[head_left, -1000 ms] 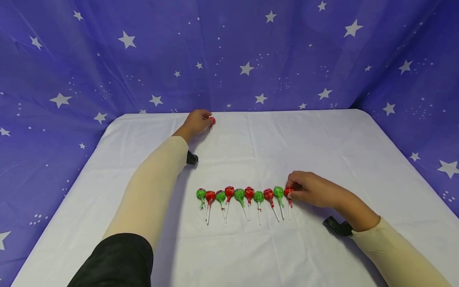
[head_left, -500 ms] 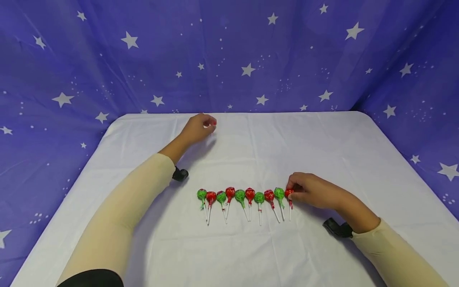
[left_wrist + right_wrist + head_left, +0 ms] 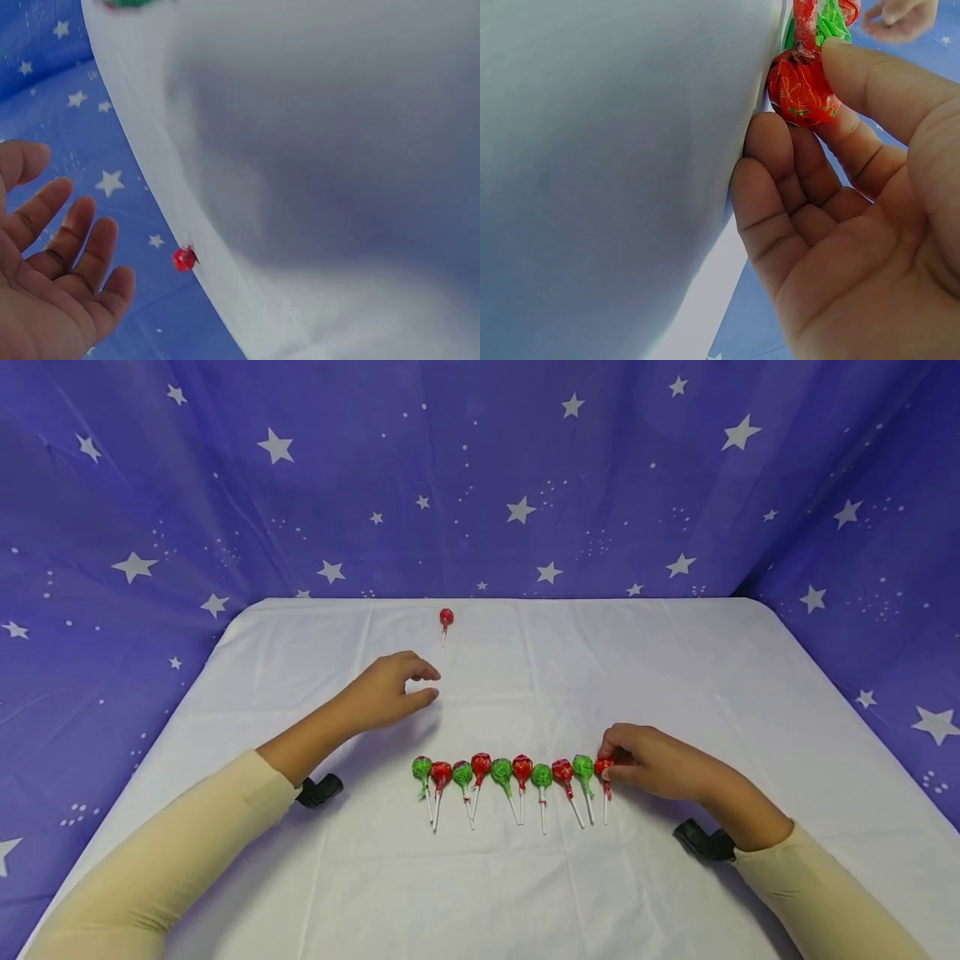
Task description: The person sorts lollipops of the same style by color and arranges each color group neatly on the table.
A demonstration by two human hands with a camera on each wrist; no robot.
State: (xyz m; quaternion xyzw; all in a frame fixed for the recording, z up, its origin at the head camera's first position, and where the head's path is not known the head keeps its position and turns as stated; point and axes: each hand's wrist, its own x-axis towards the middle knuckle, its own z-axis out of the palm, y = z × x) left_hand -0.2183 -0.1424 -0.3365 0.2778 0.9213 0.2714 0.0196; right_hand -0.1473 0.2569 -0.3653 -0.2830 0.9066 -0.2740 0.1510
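Observation:
Several wrapped lollipops lie side by side in a row, red and green alternating, sticks toward the person. At the row's right end my right hand [image 3: 660, 764] pinches the head of a red lollipop [image 3: 802, 90] between thumb and fingers. Beside it lies a green lollipop [image 3: 582, 767]. My left hand [image 3: 386, 689] hovers above the cloth behind the row's left end, fingers loosely spread and holding nothing. A lone red lollipop [image 3: 447, 618] lies near the table's far edge, beyond the left hand; it also shows small in the left wrist view.
A white cloth covers the table [image 3: 480, 893]. Behind and at the sides hangs a blue curtain [image 3: 450, 460] with white stars. A black wrist mount [image 3: 321, 791] sits under the left forearm, another black mount [image 3: 703, 841] under the right.
My left hand has let go of the lone red lollipop at the far edge and drawn back toward the row. The right hand has stayed on the end lollipop.

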